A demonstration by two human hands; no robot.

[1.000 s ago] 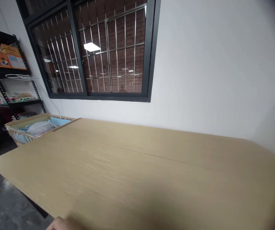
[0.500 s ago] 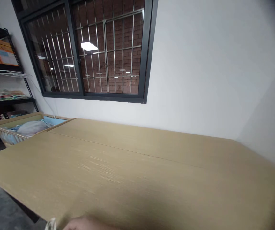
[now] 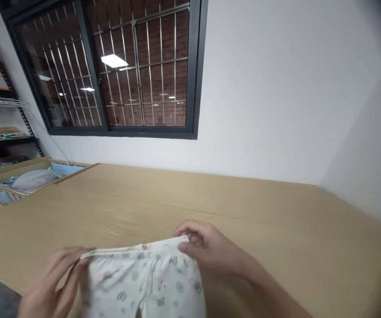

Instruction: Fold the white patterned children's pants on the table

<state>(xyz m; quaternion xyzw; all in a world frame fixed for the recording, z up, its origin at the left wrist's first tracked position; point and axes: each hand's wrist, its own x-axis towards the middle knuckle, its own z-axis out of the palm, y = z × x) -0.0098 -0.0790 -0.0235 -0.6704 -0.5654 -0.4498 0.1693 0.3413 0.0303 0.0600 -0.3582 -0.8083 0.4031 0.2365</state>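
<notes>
A small pair of white pants (image 3: 164,278) with a green and pink print hangs between my two hands above the near part of the table. Its gathered waistband runs across the top, and the lower part goes out of view at the bottom. My left hand (image 3: 56,280) pinches the left end of the waistband. At the right end, my right hand (image 3: 207,247) grips the waistband corner between thumb and fingers.
The wide tan table (image 3: 260,212) reaches back to a white wall with a barred window (image 3: 144,75). A wooden crib (image 3: 18,190) with blue bedding adjoins its left end. Black shelving (image 3: 8,143) with boxes stands at the far left.
Both hands have come up into view with the pants held between them; before, only a blurred part of a hand showed at the bottom edge. The view has shifted slightly right.
</notes>
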